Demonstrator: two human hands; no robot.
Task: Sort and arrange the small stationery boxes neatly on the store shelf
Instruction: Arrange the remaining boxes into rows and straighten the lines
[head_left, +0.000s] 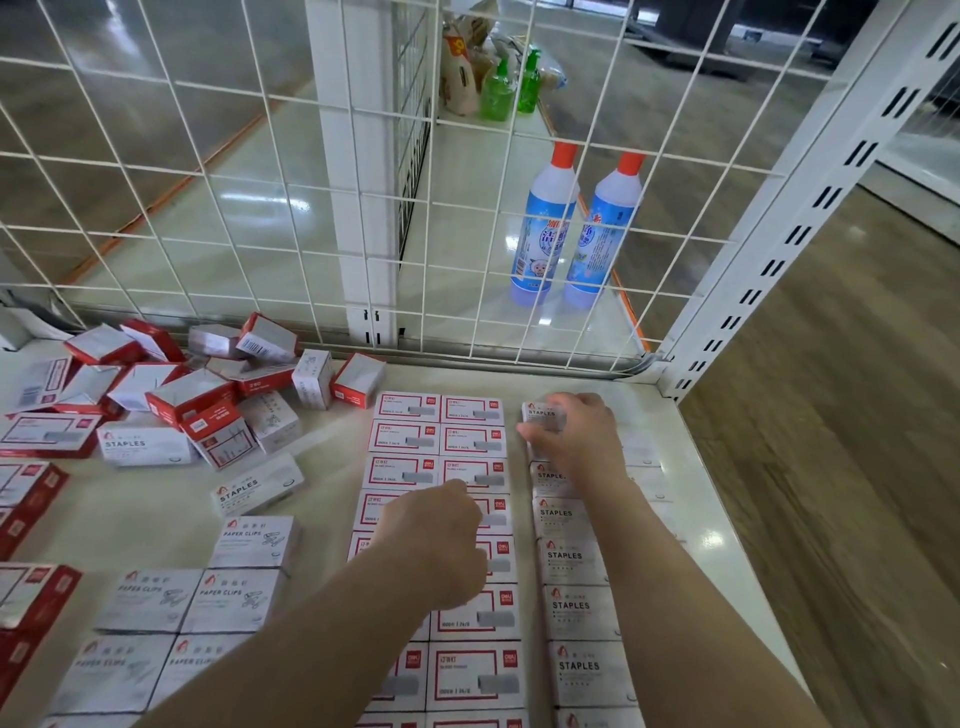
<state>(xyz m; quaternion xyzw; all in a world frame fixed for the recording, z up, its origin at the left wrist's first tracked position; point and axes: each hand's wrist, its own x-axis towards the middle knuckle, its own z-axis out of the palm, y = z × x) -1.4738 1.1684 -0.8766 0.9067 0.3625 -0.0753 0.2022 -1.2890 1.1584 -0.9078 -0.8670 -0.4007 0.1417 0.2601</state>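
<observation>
On the white shelf, red-bordered staple boxes lie flat in two neat columns at the centre. To their right runs a column of white STAPLES boxes. My right hand grips one white STAPLES box at the far end of that column. My left hand hovers over the red-bordered columns with fingers curled, holding nothing that I can see. White PAPER CLIPS boxes sit in rows at the lower left. A loose heap of mixed red and white boxes lies at the back left.
A white wire grid closes the shelf's back. Behind it stand two blue bottles with orange caps and green pump bottles. A slotted white upright marks the right corner, with wooden floor beyond the shelf edge.
</observation>
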